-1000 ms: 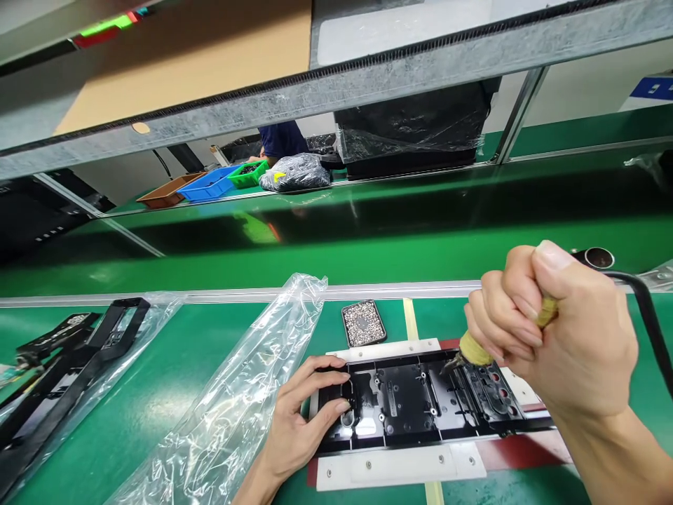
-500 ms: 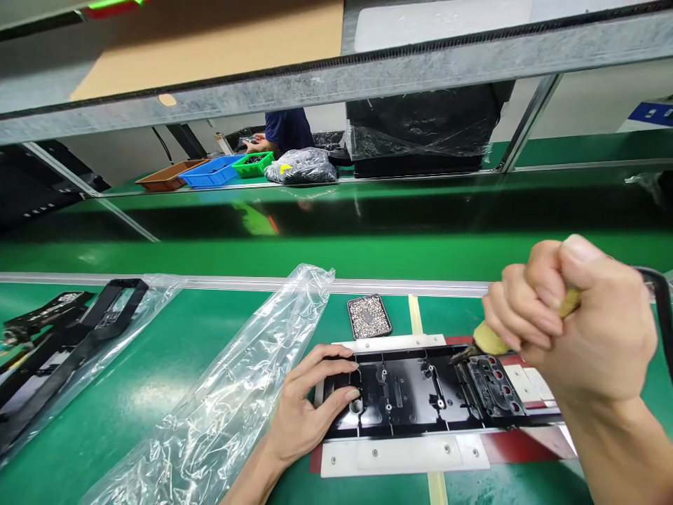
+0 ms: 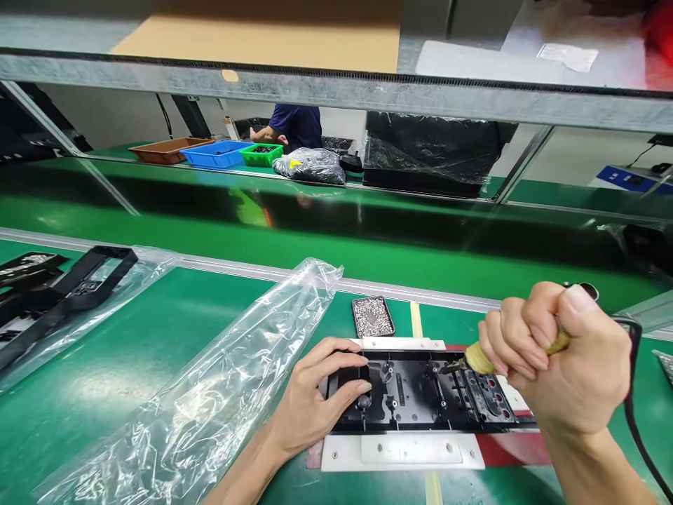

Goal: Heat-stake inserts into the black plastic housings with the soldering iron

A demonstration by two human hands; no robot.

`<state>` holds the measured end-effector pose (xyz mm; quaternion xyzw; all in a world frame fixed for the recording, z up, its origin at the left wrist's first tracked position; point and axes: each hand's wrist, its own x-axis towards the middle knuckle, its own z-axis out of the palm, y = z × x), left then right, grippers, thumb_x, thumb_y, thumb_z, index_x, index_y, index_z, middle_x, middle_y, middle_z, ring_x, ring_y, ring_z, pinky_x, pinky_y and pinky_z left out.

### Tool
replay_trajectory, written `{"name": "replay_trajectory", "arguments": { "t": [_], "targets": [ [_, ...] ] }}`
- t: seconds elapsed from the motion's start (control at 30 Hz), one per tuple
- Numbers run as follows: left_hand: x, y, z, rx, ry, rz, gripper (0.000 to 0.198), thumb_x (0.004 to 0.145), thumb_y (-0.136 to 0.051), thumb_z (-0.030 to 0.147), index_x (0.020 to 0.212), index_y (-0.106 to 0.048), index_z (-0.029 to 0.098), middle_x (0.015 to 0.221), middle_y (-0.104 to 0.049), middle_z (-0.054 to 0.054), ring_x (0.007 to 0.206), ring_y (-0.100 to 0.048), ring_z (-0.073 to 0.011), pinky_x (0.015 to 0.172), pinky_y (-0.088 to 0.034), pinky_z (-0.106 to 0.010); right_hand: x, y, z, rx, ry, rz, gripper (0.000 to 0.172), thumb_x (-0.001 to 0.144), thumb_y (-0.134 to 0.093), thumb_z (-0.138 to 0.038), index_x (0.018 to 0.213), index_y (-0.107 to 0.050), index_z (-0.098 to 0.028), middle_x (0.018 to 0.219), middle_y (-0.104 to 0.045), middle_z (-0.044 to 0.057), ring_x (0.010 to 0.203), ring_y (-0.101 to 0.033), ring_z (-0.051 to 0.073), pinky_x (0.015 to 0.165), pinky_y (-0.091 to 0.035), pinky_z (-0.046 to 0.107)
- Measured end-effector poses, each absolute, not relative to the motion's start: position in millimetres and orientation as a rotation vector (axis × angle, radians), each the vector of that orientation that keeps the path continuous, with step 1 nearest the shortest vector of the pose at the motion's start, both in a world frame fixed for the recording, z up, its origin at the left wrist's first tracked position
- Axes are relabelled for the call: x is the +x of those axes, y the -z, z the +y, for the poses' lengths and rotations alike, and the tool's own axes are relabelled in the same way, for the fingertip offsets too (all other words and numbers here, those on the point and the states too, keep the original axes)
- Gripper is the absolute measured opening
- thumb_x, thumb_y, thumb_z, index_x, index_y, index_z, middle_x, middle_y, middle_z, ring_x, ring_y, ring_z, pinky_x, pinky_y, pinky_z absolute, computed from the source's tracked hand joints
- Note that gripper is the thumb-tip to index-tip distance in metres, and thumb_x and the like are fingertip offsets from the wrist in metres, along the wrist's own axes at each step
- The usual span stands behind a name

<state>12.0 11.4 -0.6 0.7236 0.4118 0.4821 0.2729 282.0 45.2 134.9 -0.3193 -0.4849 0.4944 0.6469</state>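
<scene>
A black plastic panel [image 3: 415, 396] lies in a white jig [image 3: 399, 452] on the green bench. My left hand [image 3: 315, 403] rests on the panel's left end, fingers spread flat and pressing it down. My right hand [image 3: 562, 358] is a fist around a corded tool with a tan taped handle [image 3: 476, 358]. Its tip touches the panel near the upper right, beside a row of red-backed holes [image 3: 494, 400]. A black cable [image 3: 634, 379] runs from the tool past my wrist.
A small black tray of screws [image 3: 372, 316] sits just behind the jig. A long clear plastic bag [image 3: 221, 400] lies left of it. Bagged black frames [image 3: 57, 294] lie at far left. Across the conveyor are coloured bins [image 3: 215, 153] and another person [image 3: 294, 126].
The camera view has shifted, so everything sits a little differently in the frame. My left index finger has moved slightly along the panel. The tool tip stays at about the same spot.
</scene>
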Motion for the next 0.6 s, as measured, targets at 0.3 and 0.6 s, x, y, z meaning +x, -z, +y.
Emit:
{"name": "replay_trajectory", "arguments": {
  "t": [0.3,0.6],
  "targets": [
    [12.4,0.1,11.1,1.937,-1.292,1.121,0.014,0.103,-0.082,0.028,0.116,-0.084,0.028,0.125,-0.080,-0.009,0.113,-0.079,-0.0262,0.101,-0.066,-0.040,276.9,-128.4,49.0,-0.678,-1.129,-1.139,0.045,0.100,-0.071,-0.038,0.061,-0.055,-0.023,0.045,-0.034,-0.004,0.038,-0.030,0.011,0.035,-0.031,0.026],
    [12.3,0.7,10.5,1.936,-1.297,1.120,0.014,0.103,-0.082,0.029,0.117,-0.084,0.030,0.125,-0.080,-0.007,0.114,-0.079,-0.0249,0.101,-0.065,-0.040,280.5,-126.2,48.1,-0.677,-1.170,-1.159,0.042,0.101,-0.068,-0.035,0.062,-0.057,-0.023,0.046,-0.037,-0.003,0.039,-0.033,0.012,0.037,-0.033,0.027]
  ]
}}
